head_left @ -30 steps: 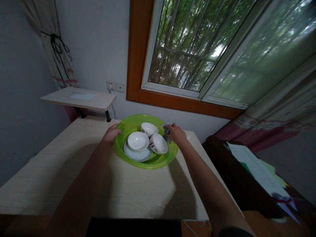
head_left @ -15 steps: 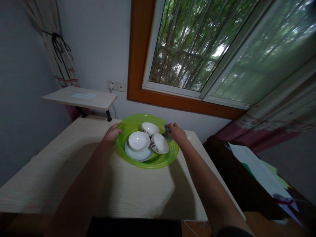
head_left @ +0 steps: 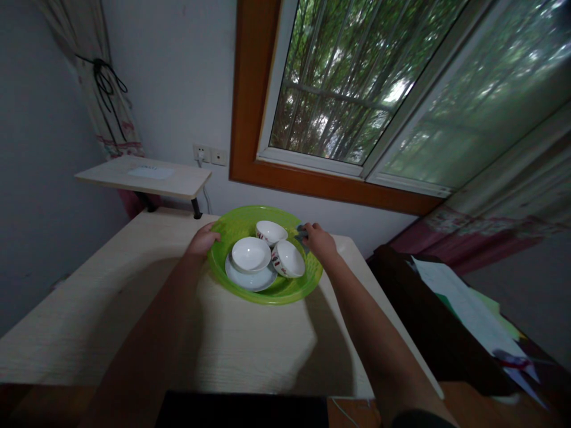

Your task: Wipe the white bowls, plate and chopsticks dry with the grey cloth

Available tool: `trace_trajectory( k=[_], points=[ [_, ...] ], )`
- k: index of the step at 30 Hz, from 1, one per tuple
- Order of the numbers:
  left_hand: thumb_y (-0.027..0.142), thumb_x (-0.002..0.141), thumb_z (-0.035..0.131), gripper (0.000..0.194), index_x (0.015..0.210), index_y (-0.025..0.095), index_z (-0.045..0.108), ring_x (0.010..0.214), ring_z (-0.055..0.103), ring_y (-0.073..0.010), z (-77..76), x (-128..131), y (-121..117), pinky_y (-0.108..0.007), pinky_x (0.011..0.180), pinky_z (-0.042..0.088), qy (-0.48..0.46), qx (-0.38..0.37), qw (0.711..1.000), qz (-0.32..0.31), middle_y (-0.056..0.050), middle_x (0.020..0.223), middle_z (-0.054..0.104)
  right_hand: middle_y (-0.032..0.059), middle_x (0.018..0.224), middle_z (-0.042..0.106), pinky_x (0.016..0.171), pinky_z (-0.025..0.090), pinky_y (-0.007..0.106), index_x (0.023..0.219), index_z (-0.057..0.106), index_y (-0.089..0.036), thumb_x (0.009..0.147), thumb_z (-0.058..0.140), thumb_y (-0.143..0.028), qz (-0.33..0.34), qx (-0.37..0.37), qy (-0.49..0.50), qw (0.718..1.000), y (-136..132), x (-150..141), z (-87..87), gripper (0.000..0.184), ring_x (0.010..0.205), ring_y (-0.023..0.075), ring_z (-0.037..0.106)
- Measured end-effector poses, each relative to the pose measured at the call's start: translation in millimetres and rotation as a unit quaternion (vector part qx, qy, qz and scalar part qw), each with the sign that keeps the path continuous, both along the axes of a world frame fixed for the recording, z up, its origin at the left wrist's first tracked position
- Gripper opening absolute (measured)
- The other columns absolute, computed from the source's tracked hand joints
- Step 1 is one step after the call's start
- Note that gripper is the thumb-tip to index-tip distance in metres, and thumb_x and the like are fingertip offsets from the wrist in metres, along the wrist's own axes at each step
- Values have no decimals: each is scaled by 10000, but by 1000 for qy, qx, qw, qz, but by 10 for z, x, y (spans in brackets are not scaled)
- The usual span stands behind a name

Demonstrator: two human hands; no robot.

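Observation:
A round green plastic basin [head_left: 267,296] sits on the pale wooden table. At its left rim my left hand [head_left: 204,241] is closed, thumb over the edge. My right hand [head_left: 319,241] is closed on a grey cloth [head_left: 301,238] at the inner right side of the basin. Inside the basin lie a white plate [head_left: 252,282], a white bowl [head_left: 250,254] resting on that plate, a patterned bowl [head_left: 271,232] behind it, and another patterned bowl [head_left: 288,260] tilted to the right. The fingers of my left hand are mostly hidden under the rim.
The table [head_left: 263,345] stretches toward me. A small raised shelf [head_left: 173,178] with a paper on it stands at the back left. Behind are wall sockets [head_left: 209,154] and a window [head_left: 348,101]. Papers [head_left: 464,303] lie on a dark surface at the right.
Very little differs. The grey cloth in my right hand has shifted slightly along the basin's inner right side; the basin and dishes stay in place.

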State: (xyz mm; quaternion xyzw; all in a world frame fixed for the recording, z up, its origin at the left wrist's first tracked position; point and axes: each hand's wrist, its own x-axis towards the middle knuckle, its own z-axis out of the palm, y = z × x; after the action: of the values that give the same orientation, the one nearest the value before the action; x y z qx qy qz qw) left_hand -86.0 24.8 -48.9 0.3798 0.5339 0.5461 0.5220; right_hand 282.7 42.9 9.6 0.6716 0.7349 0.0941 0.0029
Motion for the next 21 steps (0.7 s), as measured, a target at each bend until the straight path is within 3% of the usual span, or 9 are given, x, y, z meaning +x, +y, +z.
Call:
trace_trajectory(
  k=[9, 14, 18, 21],
  points=[
    [138, 585, 691, 559, 1144, 147, 713, 675, 697, -217, -1, 4, -9, -290, 584, 525, 9, 9, 1000, 5, -70, 868, 764, 123, 1380, 601, 830, 537, 323, 1388, 561, -248, 990, 543, -291, 11, -1, 30, 999, -1, 32, -29, 400, 1041, 254, 707],
    [118, 573, 668, 582, 1152, 152, 709, 674, 698, -217, 40, 17, -44, -285, 575, 522, 0, 10, 1000, 5, -61, 859, 764, 73, 1680, 347, 1103, 448, 357, 1269, 709, -235, 980, 539, -203, 67, -5, 20, 998, -65, 132, -42, 337, 1336, 261, 564],
    [90, 560, 631, 569, 1120, 153, 711, 684, 699, -211, 65, 29, -63, -277, 588, 526, 0, 3, 1000, 4, -60, 855, 769, 102, 1633, 428, 1216, 332, 406, 1186, 777, -206, 966, 607, -247, 109, -34, -22, 993, -255, 222, 19, 281, 1485, 302, 390],
    [92, 547, 621, 573, 1111, 153, 706, 676, 697, -209, 53, 35, -53, -278, 581, 524, -11, 6, 1000, 6, -58, 864, 768, 137, 1530, 534, 1214, 326, 421, 1058, 817, -177, 940, 652, -276, 129, -43, -53, 989, -453, 231, 123, 226, 1468, 341, 380]
  ],
)
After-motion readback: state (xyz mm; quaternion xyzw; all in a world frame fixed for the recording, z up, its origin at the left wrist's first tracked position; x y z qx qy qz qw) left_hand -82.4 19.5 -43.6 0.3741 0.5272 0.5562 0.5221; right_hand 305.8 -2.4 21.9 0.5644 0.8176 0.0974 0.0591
